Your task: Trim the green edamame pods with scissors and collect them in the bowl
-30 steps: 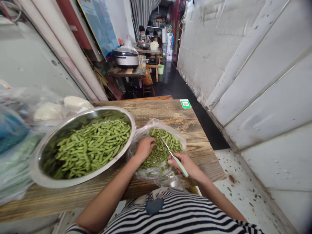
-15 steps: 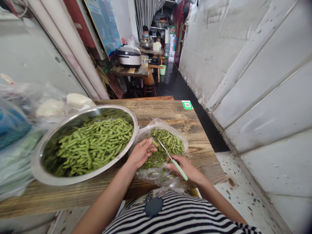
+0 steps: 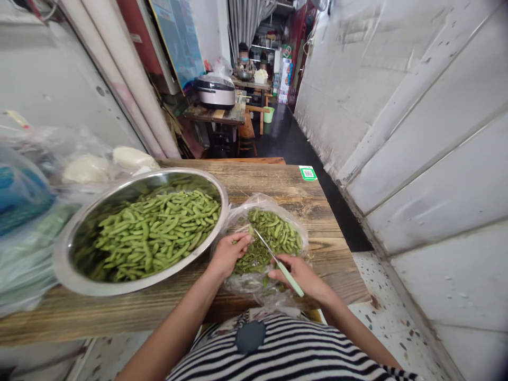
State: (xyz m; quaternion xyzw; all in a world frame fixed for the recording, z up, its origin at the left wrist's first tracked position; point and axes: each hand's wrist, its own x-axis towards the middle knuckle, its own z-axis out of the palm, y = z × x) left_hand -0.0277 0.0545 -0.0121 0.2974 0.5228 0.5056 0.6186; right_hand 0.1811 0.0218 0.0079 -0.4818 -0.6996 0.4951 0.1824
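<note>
Watching the right hand [image 3: 296, 275] grip the pale-green paring knife [image 3: 289, 279], its blade angled far-left into the edamame pods [image 3: 273, 235] in the plastic bag [image 3: 246, 283]. The left fingers [image 3: 238, 246] curl at the pods' left edge; I can't tell if they're pinching one.

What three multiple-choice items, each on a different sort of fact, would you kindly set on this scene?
1. Where is the bag of pods?
A) on the table beside the bowl
B) inside the bowl
C) on the floor

2. What colour is the knife handle?
A) red
B) black
C) pale green

3. What is the right hand doing?
A) lifting the bowl
B) lying empty
C) gripping the knife

1: A, it lies on the wood, right of the bowl.
2: C, the handle shows pale green.
3: C, it closes around the handle.
</note>
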